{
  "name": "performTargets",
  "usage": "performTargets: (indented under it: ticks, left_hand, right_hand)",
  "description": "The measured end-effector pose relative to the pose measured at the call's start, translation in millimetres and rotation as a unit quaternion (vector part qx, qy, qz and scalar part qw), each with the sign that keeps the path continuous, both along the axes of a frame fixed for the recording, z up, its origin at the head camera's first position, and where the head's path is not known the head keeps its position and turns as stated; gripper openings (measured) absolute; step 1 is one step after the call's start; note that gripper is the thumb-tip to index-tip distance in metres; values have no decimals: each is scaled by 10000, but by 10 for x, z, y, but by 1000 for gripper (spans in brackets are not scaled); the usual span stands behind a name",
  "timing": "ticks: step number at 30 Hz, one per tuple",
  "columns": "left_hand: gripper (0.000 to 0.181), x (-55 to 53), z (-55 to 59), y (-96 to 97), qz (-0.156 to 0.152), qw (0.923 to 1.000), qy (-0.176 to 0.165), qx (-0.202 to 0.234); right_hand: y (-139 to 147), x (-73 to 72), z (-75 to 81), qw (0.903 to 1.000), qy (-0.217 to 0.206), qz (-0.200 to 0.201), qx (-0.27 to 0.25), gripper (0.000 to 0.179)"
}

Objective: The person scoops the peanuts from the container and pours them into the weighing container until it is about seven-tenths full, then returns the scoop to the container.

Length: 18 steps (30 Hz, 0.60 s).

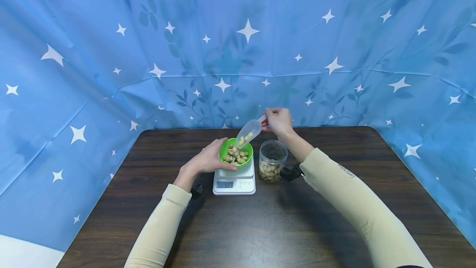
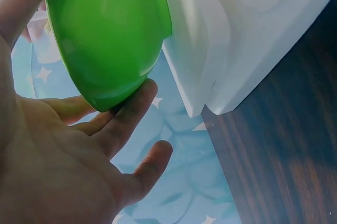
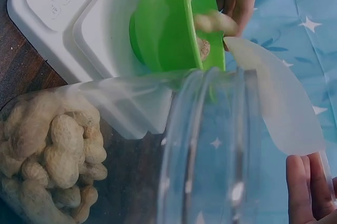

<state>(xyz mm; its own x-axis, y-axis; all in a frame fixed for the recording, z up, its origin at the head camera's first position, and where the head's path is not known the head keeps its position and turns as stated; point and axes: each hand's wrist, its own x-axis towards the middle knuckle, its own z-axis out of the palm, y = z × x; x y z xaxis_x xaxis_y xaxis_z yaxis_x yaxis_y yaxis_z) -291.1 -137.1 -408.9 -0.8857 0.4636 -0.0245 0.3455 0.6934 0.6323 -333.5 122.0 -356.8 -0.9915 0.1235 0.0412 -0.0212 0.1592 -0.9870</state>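
A green bowl [image 1: 222,151] of unshelled peanuts sits on a white kitchen scale [image 1: 234,190], whose display shows digits. My left hand [image 1: 212,156] holds the bowl from its left side, the thumb along the near rim and the fingers round the far side. Above the bowl's far right rim, my right hand [image 1: 279,122] grips a translucent plastic scoop [image 1: 253,126] by its handle. The scoop tilts down toward the bowl with peanuts in it, and in the right wrist view a peanut [image 3: 216,22] lies between scoop lip and bowl.
Right of the scale stands a clear open jar [image 1: 273,152], partly filled with peanuts, below my right forearm. Everything rests on a dark wooden table [image 1: 238,230]. A blue star-patterned cloth [image 1: 238,53] hangs behind its far edge.
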Motion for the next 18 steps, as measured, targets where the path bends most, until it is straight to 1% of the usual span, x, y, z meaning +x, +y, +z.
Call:
performTargets:
  ticks: [11,18]
  left_hand:
    - [113,6,-13,4,-8,10000,58,51]
    - [114,11,-21,3,55,10000,3,37]
  right_hand:
    - [33,34,96,9985,549,76,-29,32]
    - [122,65,161,9972,730,150,19,34]
